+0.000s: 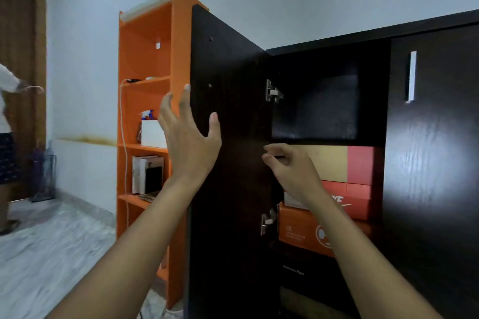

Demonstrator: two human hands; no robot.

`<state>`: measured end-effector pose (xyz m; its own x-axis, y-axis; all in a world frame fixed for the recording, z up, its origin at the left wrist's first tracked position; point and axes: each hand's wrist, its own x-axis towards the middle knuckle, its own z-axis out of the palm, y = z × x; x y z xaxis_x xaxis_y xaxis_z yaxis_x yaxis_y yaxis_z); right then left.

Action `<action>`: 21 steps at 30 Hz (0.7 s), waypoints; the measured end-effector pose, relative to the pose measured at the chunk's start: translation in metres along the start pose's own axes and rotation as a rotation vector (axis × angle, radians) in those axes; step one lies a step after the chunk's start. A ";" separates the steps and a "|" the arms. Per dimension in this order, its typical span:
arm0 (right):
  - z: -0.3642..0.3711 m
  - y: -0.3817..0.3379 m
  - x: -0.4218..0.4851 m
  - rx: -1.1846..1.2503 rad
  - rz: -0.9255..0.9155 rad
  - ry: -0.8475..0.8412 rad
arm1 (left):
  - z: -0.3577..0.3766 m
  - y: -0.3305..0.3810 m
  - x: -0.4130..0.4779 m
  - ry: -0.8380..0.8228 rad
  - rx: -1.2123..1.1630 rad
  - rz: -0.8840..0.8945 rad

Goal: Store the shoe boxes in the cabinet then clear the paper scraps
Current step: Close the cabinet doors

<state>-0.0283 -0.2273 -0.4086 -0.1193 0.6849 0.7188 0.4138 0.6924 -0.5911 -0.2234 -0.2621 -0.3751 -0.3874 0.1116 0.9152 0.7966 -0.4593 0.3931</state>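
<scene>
A dark brown cabinet [430, 163] stands in front of me with its left door [228, 137] swung open. Inside, several shoe boxes are stacked: a tan and red box [347, 163] on top, a red branded box [355, 199] under it, an orange box [300, 230] below, and a dark box [305, 272] lower down. The compartment above the stack is dark and bare. My left hand [189, 137] is spread open at the door's outer edge, fingers apart. My right hand [287, 166] hovers in front of the top box with fingers loosely curled, holding nothing.
An orange open shelf unit [145, 111] stands left of the door, with a spray bottle, a white box [153, 133] and books. Another person [7, 137] stands at far left by a wooden door. The cabinet's right door [412, 77] is closed; the floor is marble.
</scene>
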 end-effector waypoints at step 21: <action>-0.033 0.041 -0.070 0.066 -0.131 0.013 | 0.046 0.067 -0.063 -0.695 -0.698 -0.136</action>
<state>0.0263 -0.2546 -0.4711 -0.1570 0.5848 0.7958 0.3353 0.7895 -0.5141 -0.1242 -0.2592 -0.4026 0.0808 0.5907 0.8029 0.2275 -0.7952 0.5621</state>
